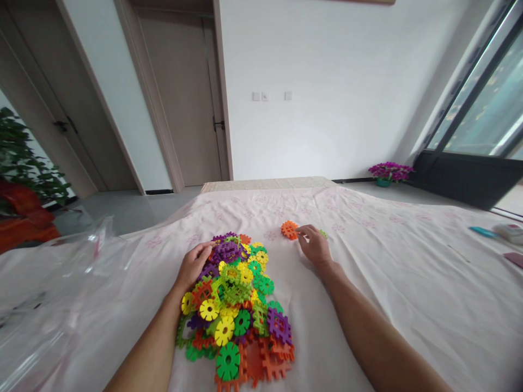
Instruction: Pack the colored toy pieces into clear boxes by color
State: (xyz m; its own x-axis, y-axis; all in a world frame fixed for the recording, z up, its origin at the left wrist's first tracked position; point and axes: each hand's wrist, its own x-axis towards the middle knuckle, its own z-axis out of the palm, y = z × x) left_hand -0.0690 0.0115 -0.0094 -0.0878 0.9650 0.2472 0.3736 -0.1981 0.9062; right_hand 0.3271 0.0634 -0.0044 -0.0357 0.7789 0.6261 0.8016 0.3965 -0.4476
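Observation:
A heap of plastic building pieces (pixel 232 291), yellow and green notched discs mixed with purple, orange and lime toothed squares, lies on the cloth. My left hand (pixel 195 265) rests against the heap's upper left side, its fingers stretched out beside the purple pieces (pixel 227 251); some fingertips are hidden. To the right of the heap, my right hand (pixel 314 244) has thumb and fingers closed at the right edge of an orange toothed building piece (pixel 289 230). Just behind that hand shows a bit of a green piece (pixel 323 233), mostly covered.
A pale floral cloth (pixel 368 261) covers the surface. Clear plastic wrapping (pixel 61 294) lies at left. A blue item (pixel 482 232) and a whitish box (pixel 509 233) sit at the far right. Beyond are doors, a wall and purple flowers (pixel 391 171) in a pot.

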